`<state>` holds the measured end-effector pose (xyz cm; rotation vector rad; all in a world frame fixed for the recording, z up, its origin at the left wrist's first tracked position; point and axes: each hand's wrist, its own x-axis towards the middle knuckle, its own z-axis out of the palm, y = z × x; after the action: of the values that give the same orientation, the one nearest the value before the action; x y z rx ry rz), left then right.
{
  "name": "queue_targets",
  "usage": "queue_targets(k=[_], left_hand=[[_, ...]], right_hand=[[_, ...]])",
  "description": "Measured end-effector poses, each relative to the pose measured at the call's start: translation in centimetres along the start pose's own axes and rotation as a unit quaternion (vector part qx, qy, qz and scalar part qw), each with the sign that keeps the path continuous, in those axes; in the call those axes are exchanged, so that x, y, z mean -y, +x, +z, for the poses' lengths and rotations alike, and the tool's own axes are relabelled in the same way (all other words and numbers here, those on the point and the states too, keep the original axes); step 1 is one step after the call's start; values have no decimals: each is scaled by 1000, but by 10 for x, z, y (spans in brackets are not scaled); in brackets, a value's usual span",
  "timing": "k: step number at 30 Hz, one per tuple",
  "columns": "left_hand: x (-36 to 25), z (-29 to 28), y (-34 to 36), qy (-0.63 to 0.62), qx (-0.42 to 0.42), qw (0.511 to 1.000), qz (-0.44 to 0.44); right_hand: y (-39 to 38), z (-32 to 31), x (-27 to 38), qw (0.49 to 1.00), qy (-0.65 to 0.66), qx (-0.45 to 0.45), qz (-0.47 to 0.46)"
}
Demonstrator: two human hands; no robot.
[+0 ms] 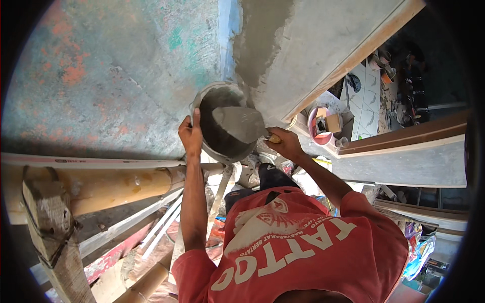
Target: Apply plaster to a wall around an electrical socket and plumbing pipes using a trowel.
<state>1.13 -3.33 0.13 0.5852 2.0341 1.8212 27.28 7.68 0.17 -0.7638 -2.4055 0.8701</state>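
My left hand [191, 135] is closed on the rim of a round grey bucket [221, 93], whose inside is dark and coated with what looks like mortar. The bucket is tilted, its mouth facing up toward me, close against the wall. In my right hand [286, 143] is the yellowish handle of a pointed trowel [240, 123]. The trowel's broad grey blade lies across the bucket's mouth, its tip toward the left. Wet grey plaster [258, 43] forms a darker vertical band on the wall above. Whether mortar lies beneath the blade is hidden.
A thick bamboo pole [116, 188] runs along the left, lashed to a wooden post [54, 230]. At right, beside a framed opening, stands a pink bucket [314, 132] with boxes in it. White tiles [365, 96] and clutter lie beyond the opening.
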Motion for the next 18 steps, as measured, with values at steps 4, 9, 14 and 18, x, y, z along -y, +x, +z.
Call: queue_targets(k=[4,9,14,18], left_hand=[[-9,2,-6,-6,-10,1000,-28],[-14,-1,-19,35,-52,997,-40],[-30,15,-37,21,-98,988,-121],[-32,37,-63,48,-156,981,-100]], right_hand=[[3,-4,-38,992,41,-51,108],[26,9,-110,982,-21,-105,157],[35,54,-200,977,-4,-55,206],[42,105,-258,978,24,-48,199]])
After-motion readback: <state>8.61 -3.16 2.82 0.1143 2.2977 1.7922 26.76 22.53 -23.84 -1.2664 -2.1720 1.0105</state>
